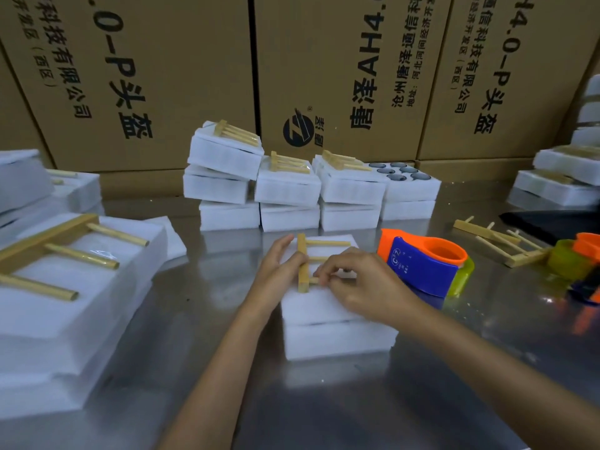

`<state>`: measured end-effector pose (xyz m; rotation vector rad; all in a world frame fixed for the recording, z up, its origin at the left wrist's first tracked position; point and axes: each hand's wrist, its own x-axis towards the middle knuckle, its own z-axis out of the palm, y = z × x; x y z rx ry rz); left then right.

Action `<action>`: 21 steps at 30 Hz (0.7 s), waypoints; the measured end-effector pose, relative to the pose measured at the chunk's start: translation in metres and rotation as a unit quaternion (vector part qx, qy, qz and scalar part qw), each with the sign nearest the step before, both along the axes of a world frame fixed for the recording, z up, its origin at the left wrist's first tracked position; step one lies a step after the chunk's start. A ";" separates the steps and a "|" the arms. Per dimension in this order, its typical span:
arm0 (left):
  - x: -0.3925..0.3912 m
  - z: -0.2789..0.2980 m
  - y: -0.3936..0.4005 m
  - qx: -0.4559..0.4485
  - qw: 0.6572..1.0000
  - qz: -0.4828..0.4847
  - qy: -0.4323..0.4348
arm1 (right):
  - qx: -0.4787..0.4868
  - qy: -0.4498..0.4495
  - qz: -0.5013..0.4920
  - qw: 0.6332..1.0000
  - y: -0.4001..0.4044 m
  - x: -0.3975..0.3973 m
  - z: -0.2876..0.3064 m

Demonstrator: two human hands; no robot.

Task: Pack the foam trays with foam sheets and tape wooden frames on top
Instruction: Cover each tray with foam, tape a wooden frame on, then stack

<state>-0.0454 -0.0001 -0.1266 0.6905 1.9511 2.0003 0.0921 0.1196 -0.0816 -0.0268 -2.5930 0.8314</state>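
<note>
A white foam tray (337,339) sits on the steel table in front of me, covered by a foam sheet (311,303). On top lies a small wooden frame (303,258), a bar with thin pegs pointing right. My left hand (276,271) rests against the bar from the left, fingers laid along it. My right hand (354,280) pinches the nearest peg at the frame's lower end. An orange and blue tape dispenser (422,263) stands just right of the tray.
Packed foam trays with taped frames (285,186) are stacked at the back, and a larger stack (65,287) fills the left. Loose wooden frames (496,241) and a second tape dispenser (578,258) lie at right. Cardboard boxes (162,76) wall the rear.
</note>
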 end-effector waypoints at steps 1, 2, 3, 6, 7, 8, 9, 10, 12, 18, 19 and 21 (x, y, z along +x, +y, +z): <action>0.001 -0.001 0.000 -0.002 1.000 0.002 0.006 | -0.005 0.010 -0.015 1.000 0.002 0.000 0.002; 0.002 0.000 0.000 -0.002 1.000 0.002 0.011 | -0.009 0.031 -0.042 0.999 0.006 -0.001 0.004; 0.004 0.000 0.000 -0.003 1.000 -0.002 0.014 | -0.008 0.060 -0.085 0.995 0.013 -0.001 0.006; 0.006 0.002 0.001 -0.026 0.999 -0.021 0.036 | 0.055 0.126 -0.283 0.949 0.055 -0.001 0.003; 0.006 0.002 0.001 -0.039 0.998 -0.021 0.051 | 0.064 0.111 -0.343 0.930 0.071 -0.001 -0.002; 0.007 0.002 0.000 -0.049 0.997 -0.016 0.064 | 0.062 0.081 -0.389 0.915 0.085 0.001 -0.009; 0.008 0.003 0.000 -0.056 0.996 -0.009 0.074 | 0.068 0.051 -0.422 0.903 0.096 0.003 -0.018; 0.010 0.004 -0.001 -0.061 0.995 -0.005 0.079 | 0.097 0.044 -0.441 0.891 0.103 0.004 -0.030; 0.013 0.006 -0.001 -0.066 0.995 0.000 0.079 | 0.163 0.065 -0.455 0.873 0.112 0.005 -0.048; 0.020 0.012 -0.002 -0.060 0.997 -0.003 0.050 | 0.082 0.106 -0.509 0.850 0.121 -0.018 -0.043; 0.021 0.013 -0.002 -0.064 0.997 -0.006 0.047 | 0.065 0.115 -0.514 0.848 0.122 -0.022 -0.043; 0.023 0.014 -0.001 -0.069 0.997 -0.004 0.043 | 0.049 0.125 -0.517 0.846 0.122 -0.028 -0.046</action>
